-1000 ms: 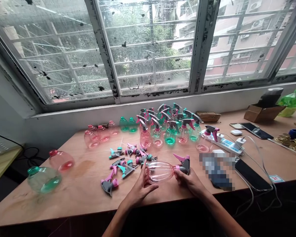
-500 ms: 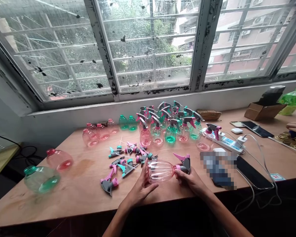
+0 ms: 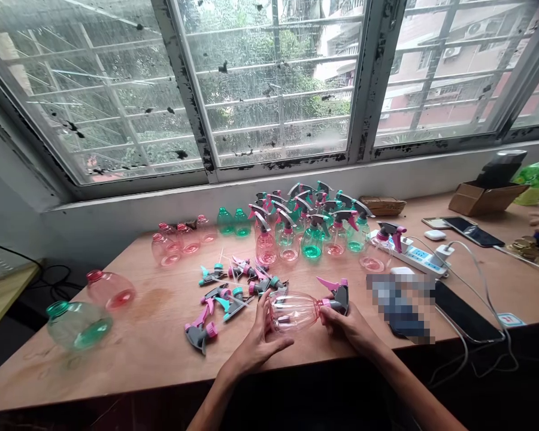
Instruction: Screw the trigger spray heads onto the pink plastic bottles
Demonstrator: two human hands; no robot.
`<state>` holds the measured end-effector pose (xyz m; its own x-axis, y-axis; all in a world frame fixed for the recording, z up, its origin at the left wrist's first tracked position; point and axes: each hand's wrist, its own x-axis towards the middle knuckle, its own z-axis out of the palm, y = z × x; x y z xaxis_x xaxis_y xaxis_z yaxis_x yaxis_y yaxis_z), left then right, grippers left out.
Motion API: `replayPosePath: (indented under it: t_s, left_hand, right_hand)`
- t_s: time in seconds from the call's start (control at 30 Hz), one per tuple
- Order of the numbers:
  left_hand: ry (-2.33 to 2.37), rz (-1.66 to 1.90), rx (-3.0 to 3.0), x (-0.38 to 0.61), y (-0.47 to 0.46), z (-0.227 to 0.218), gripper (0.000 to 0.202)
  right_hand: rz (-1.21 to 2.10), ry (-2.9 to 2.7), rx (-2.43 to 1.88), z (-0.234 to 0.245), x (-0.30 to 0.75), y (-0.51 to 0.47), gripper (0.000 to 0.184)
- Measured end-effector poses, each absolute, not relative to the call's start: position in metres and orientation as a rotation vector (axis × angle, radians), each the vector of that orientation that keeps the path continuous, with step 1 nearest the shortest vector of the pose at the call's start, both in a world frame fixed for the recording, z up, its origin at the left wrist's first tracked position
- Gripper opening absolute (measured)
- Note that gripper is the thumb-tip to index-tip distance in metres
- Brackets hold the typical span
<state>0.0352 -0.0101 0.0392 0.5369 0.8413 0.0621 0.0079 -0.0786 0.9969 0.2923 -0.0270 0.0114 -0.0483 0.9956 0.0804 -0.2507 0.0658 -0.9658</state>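
Holding almost unchanged, the left hand (image 3: pixel 256 347) cups the sideways pink bottle (image 3: pixel 293 311) by its base, the right hand (image 3: pixel 348 328) clamped on the sprayer head (image 3: pixel 340 297) at its neck; that joint still seems the work. Loose sprayers (image 3: pixel 198 339) lie left of this bottle, sprayer-topped bottles (image 3: pixel 312 249) beyond it.

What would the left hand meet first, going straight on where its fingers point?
Past the pink bottle it cups, the left hand would probably meet the loose spray heads lying just ahead; its height above them is unclear, so it might pass over.
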Motion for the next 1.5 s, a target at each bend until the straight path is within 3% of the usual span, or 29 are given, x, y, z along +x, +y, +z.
replayPosePath:
  t_s: [0.93,1.1,1.5]
  left_hand:
    - [0.7,0.839,1.377,0.034,-0.006,0.029,0.123]
    - [0.696,0.811,1.364,0.031,-0.005,0.024,0.111]
    - [0.711,0.824,1.335,0.033,-0.004,0.025,0.124]
  right_hand:
    - [1.316,-1.091,-0.908,0.012,0.289,-0.028,0.033]
    - [1.32,-1.105,-0.902,0.011,0.29,-0.028,0.032]
    - [1.307,-1.097,-0.934,0.007,0.29,-0.026,0.036]
